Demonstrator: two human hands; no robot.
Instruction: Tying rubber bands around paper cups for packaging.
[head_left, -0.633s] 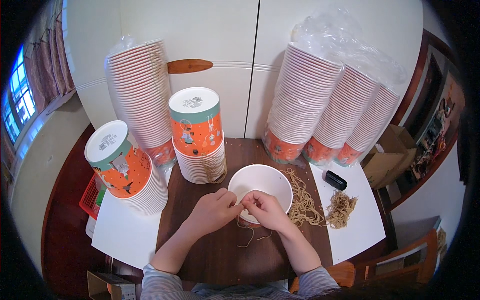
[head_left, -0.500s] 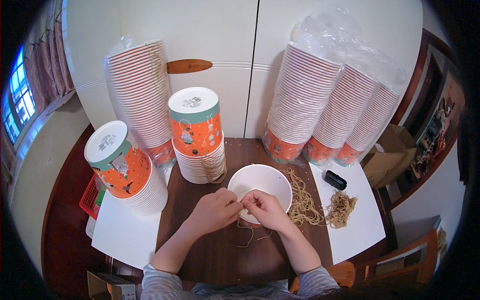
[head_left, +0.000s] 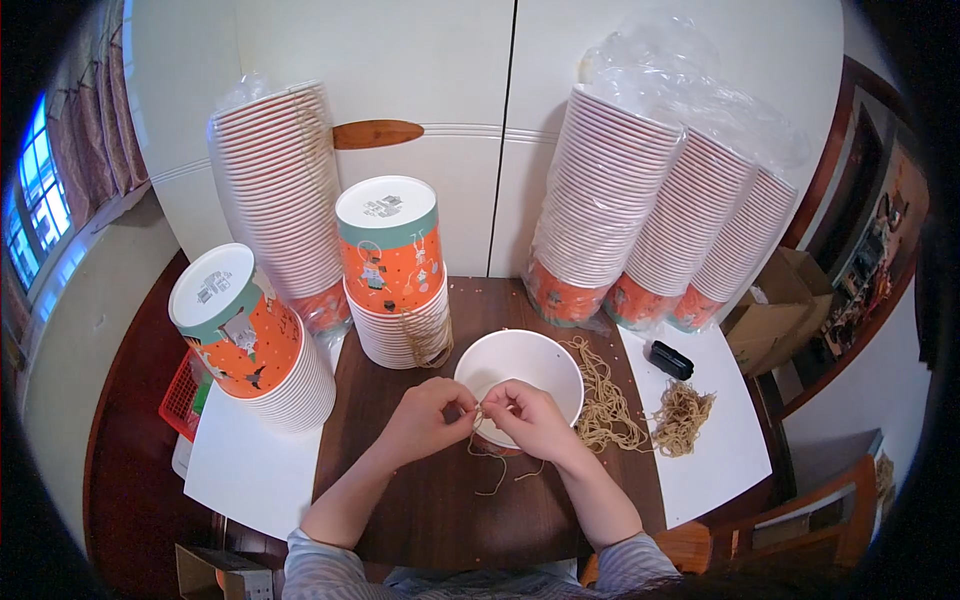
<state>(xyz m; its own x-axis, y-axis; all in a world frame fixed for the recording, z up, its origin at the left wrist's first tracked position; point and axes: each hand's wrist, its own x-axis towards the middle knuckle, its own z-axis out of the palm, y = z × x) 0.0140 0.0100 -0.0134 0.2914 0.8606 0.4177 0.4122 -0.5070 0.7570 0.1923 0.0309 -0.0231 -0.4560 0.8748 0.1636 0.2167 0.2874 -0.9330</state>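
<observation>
The left hand point(head_left: 428, 416) and right hand point(head_left: 523, 412) pinch a thin tan string point(head_left: 479, 412) between their fingertips, above the near rim of the white-lined bucket point(head_left: 530, 358), which stands on the bench point(head_left: 420, 520). Loose ends hang near. If one pinch becomes weak, the string may slip; too strong a pull might break it.

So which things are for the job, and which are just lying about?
For the job:
- left hand and right hand, pinching string
- open bucket
- probably the string pile and stacked buckets

Seemingly just lying about:
- red basket
- cardboard box
- chair
</observation>
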